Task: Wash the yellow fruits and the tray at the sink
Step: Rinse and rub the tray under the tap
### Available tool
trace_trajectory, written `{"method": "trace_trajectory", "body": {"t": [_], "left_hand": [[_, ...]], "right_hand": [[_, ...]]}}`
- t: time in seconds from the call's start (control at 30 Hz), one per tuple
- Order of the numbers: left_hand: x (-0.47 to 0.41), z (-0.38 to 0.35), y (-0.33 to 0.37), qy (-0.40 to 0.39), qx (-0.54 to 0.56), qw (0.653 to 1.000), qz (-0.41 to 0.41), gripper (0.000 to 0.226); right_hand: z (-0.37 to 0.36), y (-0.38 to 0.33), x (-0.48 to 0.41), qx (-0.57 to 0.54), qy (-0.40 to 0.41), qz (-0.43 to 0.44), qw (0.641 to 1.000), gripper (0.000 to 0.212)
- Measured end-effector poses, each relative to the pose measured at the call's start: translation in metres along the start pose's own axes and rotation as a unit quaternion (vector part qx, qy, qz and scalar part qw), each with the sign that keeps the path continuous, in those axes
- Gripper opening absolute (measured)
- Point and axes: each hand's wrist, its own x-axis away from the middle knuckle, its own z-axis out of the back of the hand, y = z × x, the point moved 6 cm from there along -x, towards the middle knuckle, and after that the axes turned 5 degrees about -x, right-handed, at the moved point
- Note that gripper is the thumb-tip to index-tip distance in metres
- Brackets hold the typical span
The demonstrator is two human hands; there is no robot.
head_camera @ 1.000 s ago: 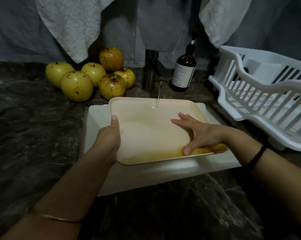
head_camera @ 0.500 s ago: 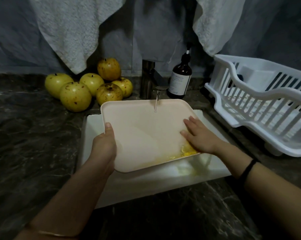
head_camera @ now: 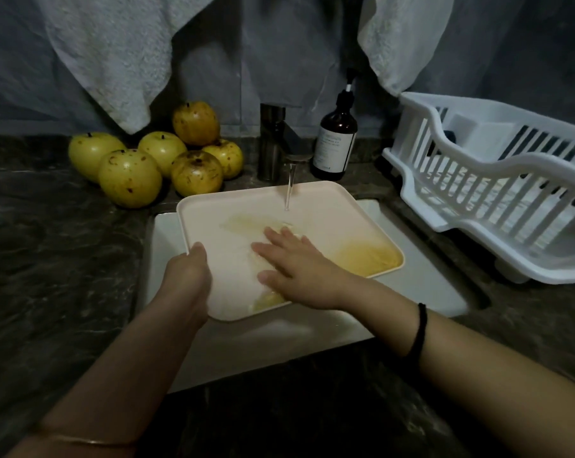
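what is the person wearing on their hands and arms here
Both hands are bare, with no gloves, and no sleeves show on either forearm. The left hand has a thin gold-coloured bangle further up its forearm. The right hand has a black band at its wrist.

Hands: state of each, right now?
Left hand: closed, gripping the tray by its left edge.
Right hand: open, fingers flat on the tray's inner surface.
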Motion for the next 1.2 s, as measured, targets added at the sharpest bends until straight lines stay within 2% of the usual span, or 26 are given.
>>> {"method": "trace_trajectory", "body": {"t": [0.1,0.2,0.27,0.33,0.43,0.53,0.73,0.8,0.87,0.93,1.07,1.2], "left_hand": [[0.0,-0.002,-0.001,-0.005,0.003,1.0,0.001,0.046],[-0.002,-0.001,-0.002,-0.005,0.005,1.0,0.005,0.047],[-0.002,-0.002,-0.001,-0.003,0.003,1.0,0.005,0.047],[-0.002,-0.002,-0.001,-0.003,0.0,1.0,0.003,0.046],[-0.002,-0.002,-0.002,-0.005,0.008,1.0,0.003,0.046],[-0.002,-0.002,-0.003,-0.001,0.006,1.0,0.0,0.045],[-0.001,-0.002,-0.001,0.004,0.002,1.0,-0.011,0.046],[-0.003,-0.002,-0.002,0.004,-0.002,1.0,-0.005,0.046],[-0.006,-0.003,-0.004,-0.001,0.0,1.0,0.002,0.045],[-0.008,-0.003,-0.006,-0.004,-0.003,1.0,0.006,0.046],[-0.013,-0.004,-0.008,-0.002,-0.008,1.0,0.006,0.049],[-0.018,-0.004,-0.012,-0.001,-0.013,1.0,0.02,0.05]], "right_hand": [[0.023,0.027,0.011,-0.037,0.075,-0.006,0.997,0.045],[0.05,0.068,0.023,0.042,0.168,-0.13,0.976,0.023],[0.059,0.095,0.032,0.083,0.148,-0.225,0.959,0.022],[0.061,0.111,0.041,0.115,0.109,-0.273,0.949,0.031],[0.053,0.107,0.046,0.125,0.089,-0.26,0.953,0.04],[0.037,0.079,0.039,0.08,0.086,-0.214,0.97,0.041],[0.012,-0.002,0.021,0.084,0.118,-0.08,0.986,0.032],[0.006,-0.02,0.018,0.057,0.103,-0.033,0.992,0.027],[0.001,-0.029,0.016,0.032,0.076,-0.006,0.997,0.034],[0.005,-0.019,0.015,0.011,0.072,-0.027,0.997,0.04],[0.026,0.032,0.02,0.032,0.148,-0.125,0.98,0.048],[0.049,0.083,0.032,0.071,0.206,-0.243,0.945,0.041]]}}
